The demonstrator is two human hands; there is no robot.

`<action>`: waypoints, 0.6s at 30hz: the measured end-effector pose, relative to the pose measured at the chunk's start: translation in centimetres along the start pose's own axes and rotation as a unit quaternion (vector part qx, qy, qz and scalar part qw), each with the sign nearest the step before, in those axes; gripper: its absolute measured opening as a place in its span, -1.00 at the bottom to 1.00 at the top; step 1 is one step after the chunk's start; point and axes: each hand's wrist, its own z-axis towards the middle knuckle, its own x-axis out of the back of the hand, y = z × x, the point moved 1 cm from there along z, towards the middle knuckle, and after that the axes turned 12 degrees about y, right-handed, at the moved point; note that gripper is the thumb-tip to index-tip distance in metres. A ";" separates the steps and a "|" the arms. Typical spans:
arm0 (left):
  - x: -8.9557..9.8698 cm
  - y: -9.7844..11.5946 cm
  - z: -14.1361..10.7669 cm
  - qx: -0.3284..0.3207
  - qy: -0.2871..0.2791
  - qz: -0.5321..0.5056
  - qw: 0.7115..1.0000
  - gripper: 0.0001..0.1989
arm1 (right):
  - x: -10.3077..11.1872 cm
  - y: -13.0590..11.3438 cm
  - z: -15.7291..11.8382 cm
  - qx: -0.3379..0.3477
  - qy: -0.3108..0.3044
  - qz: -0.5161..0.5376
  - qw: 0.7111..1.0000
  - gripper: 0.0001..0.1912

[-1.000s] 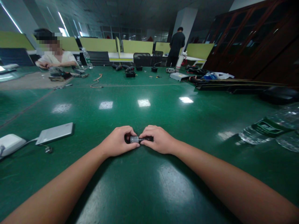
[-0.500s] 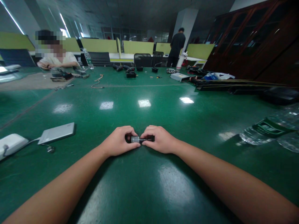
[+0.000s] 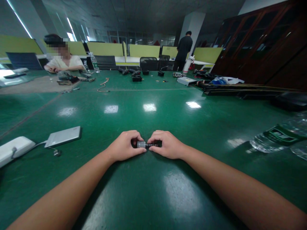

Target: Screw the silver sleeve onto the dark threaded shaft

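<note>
A small silver cylinder (image 3: 141, 144) lies level between the fingertips of my left hand (image 3: 126, 146), low over the green table (image 3: 134, 191). From its right end runs a thin dark threaded or coiled shaft (image 3: 151, 145), which the thumb and fingers of my right hand (image 3: 168, 145) pinch. Both hands are closed, their fingertips a short gap apart. The ends of the piece inside each hand are partly in shadow.
On the left lie a white power strip (image 3: 16, 150) and a flat silver box (image 3: 63, 136) with a cable. Clear bottles (image 3: 275, 137) lie at the right. Black parts (image 3: 137, 78) stand at the back. One person (image 3: 64, 62) sits back left; another (image 3: 184, 48) stands beyond the table.
The whole view has shifted slightly, so the table items appear a little further right and lower. Slightly more of the dark shaft shows between my hands; both keep their grip.
</note>
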 end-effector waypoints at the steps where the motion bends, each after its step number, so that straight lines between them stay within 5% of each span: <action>1: 0.0 0.0 0.0 0.000 0.001 0.000 1.000 -0.80 | 0.0 0.0 0.0 -0.001 0.000 0.000 1.000 -0.86; 18: 0.0 -0.1 -0.1 0.003 0.009 -0.001 1.000 -0.81 | 0.2 0.2 -0.1 -0.004 0.000 0.001 1.000 -0.86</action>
